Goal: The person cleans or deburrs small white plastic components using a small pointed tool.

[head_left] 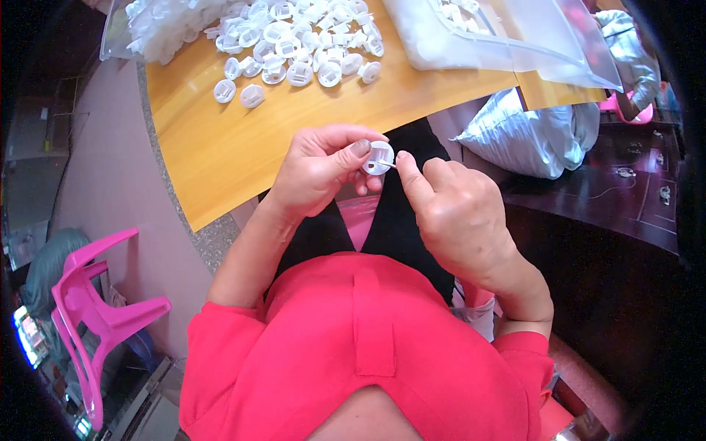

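Note:
Between the thumb and fingers of my left hand (320, 165) is a round white plastic piece (378, 159) with slots cut through its face. My right hand (463, 209) is closed around a thin pointed tool, whose light tip (388, 165) reaches the face of the piece. The tool's handle is hidden inside my right hand, so its exact kind cannot be told. Both hands are held above my lap, just off the near edge of the wooden table (213, 154). A heap of similar white plastic pieces (294, 44) lies on that table.
Clear plastic bags (173, 29) sit at the table's far left. A translucent bin (500, 55) with white parts stands far right. Below it are a silvery sack (533, 136) and a dark table (596, 191). A pink plastic chair (103, 316) is at left; another person (629, 59) is far right.

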### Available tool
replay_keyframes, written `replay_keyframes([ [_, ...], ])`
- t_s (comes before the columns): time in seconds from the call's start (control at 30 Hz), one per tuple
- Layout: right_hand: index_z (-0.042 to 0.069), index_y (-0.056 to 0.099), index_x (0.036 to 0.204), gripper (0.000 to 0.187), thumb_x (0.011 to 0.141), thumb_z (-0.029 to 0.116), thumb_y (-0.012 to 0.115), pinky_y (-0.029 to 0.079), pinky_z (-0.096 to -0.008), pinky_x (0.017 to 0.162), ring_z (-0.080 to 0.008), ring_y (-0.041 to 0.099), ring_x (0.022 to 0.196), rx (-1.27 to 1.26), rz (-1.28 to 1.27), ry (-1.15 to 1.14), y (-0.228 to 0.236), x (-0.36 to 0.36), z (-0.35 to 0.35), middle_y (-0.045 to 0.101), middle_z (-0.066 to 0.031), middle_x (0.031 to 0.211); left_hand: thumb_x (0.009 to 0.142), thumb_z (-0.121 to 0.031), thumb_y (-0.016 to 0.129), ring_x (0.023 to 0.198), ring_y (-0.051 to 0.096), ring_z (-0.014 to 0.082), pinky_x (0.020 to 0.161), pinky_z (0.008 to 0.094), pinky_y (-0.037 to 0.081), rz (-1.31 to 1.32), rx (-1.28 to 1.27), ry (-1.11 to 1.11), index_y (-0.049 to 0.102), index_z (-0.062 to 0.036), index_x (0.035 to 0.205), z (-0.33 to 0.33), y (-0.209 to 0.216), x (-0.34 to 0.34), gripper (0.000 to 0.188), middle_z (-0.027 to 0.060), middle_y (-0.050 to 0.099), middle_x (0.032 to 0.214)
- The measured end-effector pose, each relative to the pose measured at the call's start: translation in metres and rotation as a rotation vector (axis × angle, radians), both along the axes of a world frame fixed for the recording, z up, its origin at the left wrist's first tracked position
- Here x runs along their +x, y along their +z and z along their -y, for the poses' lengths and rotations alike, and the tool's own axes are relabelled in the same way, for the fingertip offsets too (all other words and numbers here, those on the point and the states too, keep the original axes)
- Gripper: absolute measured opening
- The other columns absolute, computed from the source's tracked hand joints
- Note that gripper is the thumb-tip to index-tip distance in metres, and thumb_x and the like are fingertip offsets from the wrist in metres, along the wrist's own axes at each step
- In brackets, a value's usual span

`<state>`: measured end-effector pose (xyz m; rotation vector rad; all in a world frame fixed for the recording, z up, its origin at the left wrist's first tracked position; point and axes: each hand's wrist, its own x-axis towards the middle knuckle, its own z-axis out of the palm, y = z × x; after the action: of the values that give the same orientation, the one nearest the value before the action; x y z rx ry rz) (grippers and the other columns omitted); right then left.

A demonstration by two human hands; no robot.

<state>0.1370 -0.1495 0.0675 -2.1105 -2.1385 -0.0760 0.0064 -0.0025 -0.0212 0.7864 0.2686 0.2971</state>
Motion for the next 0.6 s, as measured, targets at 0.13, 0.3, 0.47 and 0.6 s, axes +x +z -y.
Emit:
replay_keyframes([
  [0.13, -0.004, 0.062, 0.110, 0.038, 0.073, 0.005, 0.059, 0.042, -0.0327, 0.049, -0.0198, 0.054, 0.059, -0.015, 0.038, 0.014, -0.0009, -0.0027, -0.0001, 0.048, -0.0061, 0.067, 0.093, -0.010, 0.057, 0.070, 0.066, 0.0161, 0.059, 0.0250, 0.054, -0.016, 0.029, -0.017, 0.061, 0.0063, 0.109, 0.0008, 0.0021, 0.0012, 0.023, 0.0128, 0.066, 0.087],
  [0.3, -0.006, 0.061, 0.110, 0.037, 0.075, 0.007, 0.058, 0.044, -0.0311, 0.050, -0.0190, 0.056, 0.060, -0.084, 0.128, 0.026, 0.0011, -0.0053, -0.0009, 0.050, -0.0057, 0.068, 0.092, -0.009, 0.058, 0.070, 0.065, 0.0157, 0.059, 0.0253, 0.054, -0.042, 0.070, -0.004, 0.062, 0.0068, 0.107, 0.0039, 0.0024, 0.0011, 0.022, 0.0127, 0.066, 0.087],
  [0.47, -0.011, 0.060, 0.106, 0.035, 0.076, 0.008, 0.057, 0.045, -0.0285, 0.048, -0.0175, 0.057, 0.060, -0.218, 0.132, 0.146, 0.0070, -0.0029, -0.0057, 0.054, -0.0064, 0.070, 0.091, -0.007, 0.059, 0.068, 0.064, 0.0146, 0.059, 0.0253, 0.054, -0.083, 0.073, 0.018, 0.063, 0.0070, 0.105, 0.0067, 0.0042, -0.0011, 0.020, 0.0127, 0.067, 0.086],
  [0.6, -0.012, 0.060, 0.103, 0.034, 0.075, 0.008, 0.058, 0.044, -0.0276, 0.045, -0.0164, 0.056, 0.058, -0.206, 0.279, 0.227, 0.0037, -0.0029, -0.0080, 0.053, -0.0064, 0.066, 0.091, -0.005, 0.058, 0.066, 0.063, 0.0139, 0.057, 0.0249, 0.054, -0.139, 0.083, -0.027, 0.064, 0.0073, 0.102, 0.0025, 0.0022, -0.0002, 0.018, 0.0124, 0.067, 0.084],
])
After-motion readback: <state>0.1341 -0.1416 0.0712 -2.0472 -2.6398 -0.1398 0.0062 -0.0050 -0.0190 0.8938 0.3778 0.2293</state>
